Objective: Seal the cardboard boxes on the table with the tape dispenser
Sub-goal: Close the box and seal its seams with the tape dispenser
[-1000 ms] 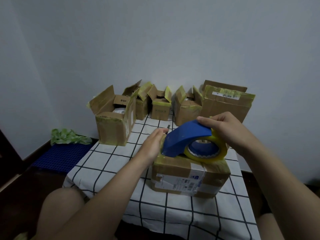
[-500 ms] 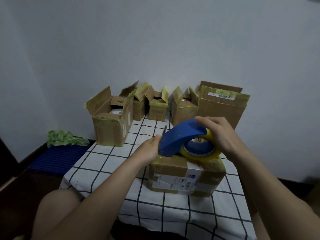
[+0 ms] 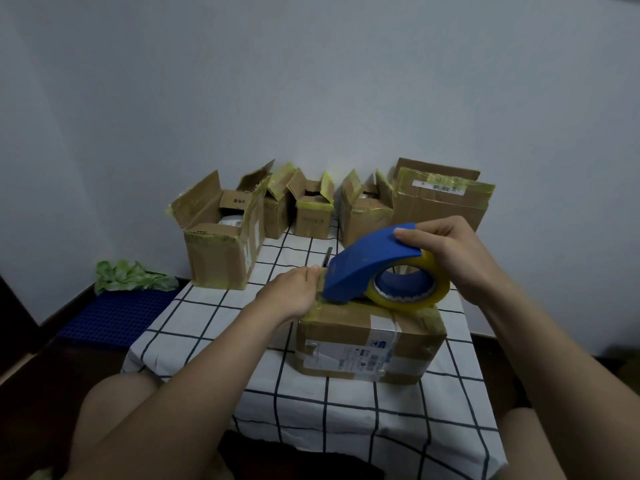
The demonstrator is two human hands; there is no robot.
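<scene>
Hardly anything has moved over the last second: the left hand (image 3: 287, 294) has settled a touch lower against the far left corner of the near box (image 3: 363, 341), and the tape dispenser (image 3: 360, 268) stays on that box's top, held as before.

The right hand (image 3: 450, 258) grips the blue dispenser from above, fingers curled over the curved shell and the thumb hidden behind it. The dispenser is tilted, with its nose down at the box's left top edge and the yellowish tape roll (image 3: 429, 289) resting on the right part of the lid. The left hand lies knuckles up with its fingertips right beside the dispenser's nose. I cannot tell whether they pinch the tape end or only press on the cardboard.

The near box is closed, carries a white shipping label on its front, and sits on the table (image 3: 214, 327), which is covered by a white cloth with dark grid lines. Well behind it, along the wall, stands a row of open boxes (image 3: 313, 216) with flaps up and yellowish tape on their edges. The biggest open box (image 3: 214, 251) stands at the left end and a large box (image 3: 440, 206) at the right end. On the floor to the left lie a blue mat (image 3: 114, 317) and something green and crumpled (image 3: 131, 275).
</scene>
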